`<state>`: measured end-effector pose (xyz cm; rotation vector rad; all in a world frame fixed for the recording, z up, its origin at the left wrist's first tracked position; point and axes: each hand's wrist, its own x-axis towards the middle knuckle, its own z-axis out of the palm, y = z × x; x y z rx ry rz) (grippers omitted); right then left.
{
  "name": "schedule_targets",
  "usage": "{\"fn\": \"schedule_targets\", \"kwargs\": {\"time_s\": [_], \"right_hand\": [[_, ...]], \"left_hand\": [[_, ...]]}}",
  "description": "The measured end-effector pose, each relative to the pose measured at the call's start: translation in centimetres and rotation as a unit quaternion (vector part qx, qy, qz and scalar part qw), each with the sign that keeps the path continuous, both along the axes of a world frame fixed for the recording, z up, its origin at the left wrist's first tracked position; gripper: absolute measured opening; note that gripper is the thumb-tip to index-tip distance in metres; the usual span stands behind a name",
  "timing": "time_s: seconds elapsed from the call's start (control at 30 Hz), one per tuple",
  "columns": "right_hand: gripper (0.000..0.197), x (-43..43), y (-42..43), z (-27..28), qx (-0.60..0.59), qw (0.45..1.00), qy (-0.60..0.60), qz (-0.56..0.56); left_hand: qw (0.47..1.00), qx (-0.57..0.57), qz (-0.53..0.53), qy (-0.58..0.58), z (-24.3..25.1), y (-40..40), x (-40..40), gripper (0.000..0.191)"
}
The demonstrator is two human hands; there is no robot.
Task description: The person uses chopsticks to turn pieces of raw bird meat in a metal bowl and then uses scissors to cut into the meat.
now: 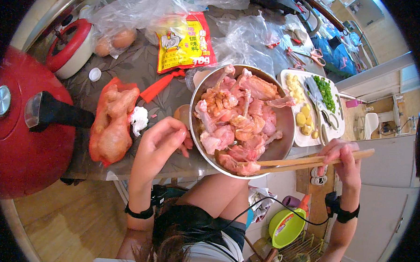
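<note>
A round metal pan (288, 134) full of raw poultry pieces (244, 115) sits at the table's front edge. My right hand (344, 159) is closed on a pair of wooden chopsticks (300, 163), whose tips touch a piece at the pan's near side. Left of the pan, my left hand (169, 134) is raised with curled fingers, and nothing shows in it. A white cutting board (303, 136) to the right of the pan bears chopped green onion (324, 94), garlic (294, 87), ginger slices (303, 117) and kitchen scissors (325, 116).
A red mesh bag of ginger or similar roots (113, 123), a crumpled white tissue (139, 121) and a yellow-red seasoning packet (185, 42) lie left and behind. A red rice cooker (26, 147) stands far left. Plastic bags (245, 44), eggs (124, 38) and orange-handled scissors (317, 57) lie farther back.
</note>
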<state>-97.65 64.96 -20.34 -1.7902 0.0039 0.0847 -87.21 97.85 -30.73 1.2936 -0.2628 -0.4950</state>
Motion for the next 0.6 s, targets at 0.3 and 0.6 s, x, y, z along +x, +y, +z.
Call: {"fn": "schedule_targets", "kwargs": {"time_s": [0.3, 0.6], "right_hand": [[0.050, -1.3, 1.2, 3.7, -0.212, 0.970, -0.101, 0.056], [0.048, -3.4, 3.3, 5.0, -0.294, 0.942, -0.160, 0.005]], "left_hand": [[1.000, 0.018, -0.006, -0.002, 0.0, 0.2, 0.0, 0.014], [1.000, 0.004, -0.002, 0.004, 0.1, 0.1, -0.2, 0.013]]}}
